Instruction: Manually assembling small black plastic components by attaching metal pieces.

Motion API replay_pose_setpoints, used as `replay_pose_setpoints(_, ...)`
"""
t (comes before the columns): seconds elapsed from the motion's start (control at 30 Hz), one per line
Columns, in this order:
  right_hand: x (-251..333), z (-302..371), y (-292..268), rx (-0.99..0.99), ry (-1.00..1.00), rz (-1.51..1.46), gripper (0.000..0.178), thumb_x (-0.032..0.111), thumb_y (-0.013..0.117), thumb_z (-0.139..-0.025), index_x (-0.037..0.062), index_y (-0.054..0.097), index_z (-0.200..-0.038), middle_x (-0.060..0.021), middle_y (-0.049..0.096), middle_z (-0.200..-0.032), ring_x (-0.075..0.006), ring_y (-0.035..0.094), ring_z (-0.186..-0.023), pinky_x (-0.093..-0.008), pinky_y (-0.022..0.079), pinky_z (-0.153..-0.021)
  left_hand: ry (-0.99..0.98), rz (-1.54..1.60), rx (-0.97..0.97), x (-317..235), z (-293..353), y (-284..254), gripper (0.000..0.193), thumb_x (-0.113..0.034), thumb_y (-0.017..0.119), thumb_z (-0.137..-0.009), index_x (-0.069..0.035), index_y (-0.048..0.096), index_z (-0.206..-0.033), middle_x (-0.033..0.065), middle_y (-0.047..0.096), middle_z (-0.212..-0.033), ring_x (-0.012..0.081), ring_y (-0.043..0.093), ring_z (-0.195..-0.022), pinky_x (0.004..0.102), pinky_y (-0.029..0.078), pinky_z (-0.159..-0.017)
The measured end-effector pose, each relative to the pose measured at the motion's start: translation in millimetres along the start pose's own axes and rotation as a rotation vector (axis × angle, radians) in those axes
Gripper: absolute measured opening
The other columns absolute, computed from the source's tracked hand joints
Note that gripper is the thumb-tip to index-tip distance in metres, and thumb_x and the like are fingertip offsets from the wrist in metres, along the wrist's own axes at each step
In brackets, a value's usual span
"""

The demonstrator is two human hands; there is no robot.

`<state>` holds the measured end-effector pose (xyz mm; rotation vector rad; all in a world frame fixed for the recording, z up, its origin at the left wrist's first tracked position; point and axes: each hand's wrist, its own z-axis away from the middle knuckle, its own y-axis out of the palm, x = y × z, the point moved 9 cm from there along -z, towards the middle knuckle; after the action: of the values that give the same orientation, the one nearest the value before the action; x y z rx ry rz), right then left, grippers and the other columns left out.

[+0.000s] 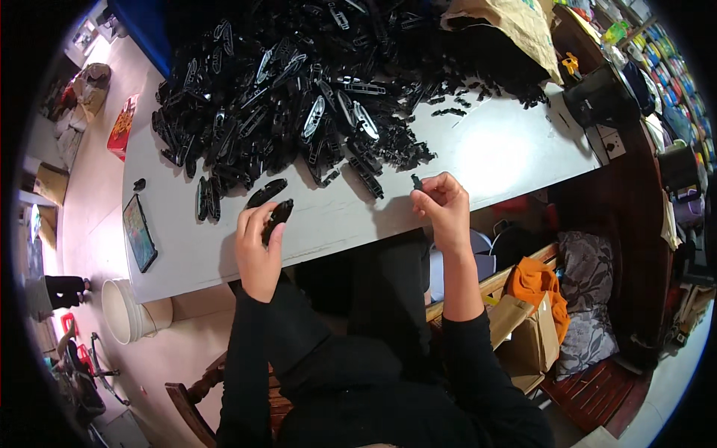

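Note:
My left hand (259, 245), near the table's front edge, is closed round a black oblong plastic part (278, 221). Just beyond it, a similar black oblong part (267, 193) lies on the white table (328, 231). To the right, my right hand (445, 205) pinches a small black plastic piece (417, 181) between thumb and fingers, a little above the tabletop. The two hands are well apart. Past them spreads a large heap of black oblong parts (261, 112), some with pale faces. Smaller black pieces (403, 145) are piled at its right side.
A phone (140, 233) lies at the table's left edge. At the far right, a paper sack (515, 26) leans over more black pieces. White buckets (128, 312) stand on the floor at left; a cardboard box (536, 337) sits on a wooden bench at right.

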<state>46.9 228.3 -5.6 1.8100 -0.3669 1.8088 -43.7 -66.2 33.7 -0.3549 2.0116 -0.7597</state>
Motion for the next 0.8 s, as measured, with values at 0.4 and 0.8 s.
replay_pose_setpoints(0.4,-15.3,57.6,111.9,0.338,0.301,-0.332,0.016,-0.003,0.066,-0.076,0.0035,0.054,-0.084,-0.0030,0.053,-0.086,-0.0088,0.053,-0.066,-0.0203,0.043,-0.057,-0.739,1.303,0.105,-9.2,26.9,45.2,0.033,-0.027,0.043,-0.096,-0.002,0.043,-0.117,0.0061,0.051,-0.089,0.0103,0.045,-0.068,0.0226,0.039,-0.062)
replay_pose_setpoints(0.8,-4.8,72.7,143.7,0.369,0.219,-0.171,0.011,0.006,0.064,-0.081,0.0020,0.055,-0.084,0.0016,0.054,-0.078,-0.0042,0.050,-0.066,-0.0166,0.039,-0.056,-0.813,1.336,0.141,-5.3,35.6,48.8,0.036,-0.030,0.036,-0.098,-0.003,0.049,-0.116,0.0028,0.052,-0.084,0.0093,0.044,-0.065,0.0216,0.037,-0.060)
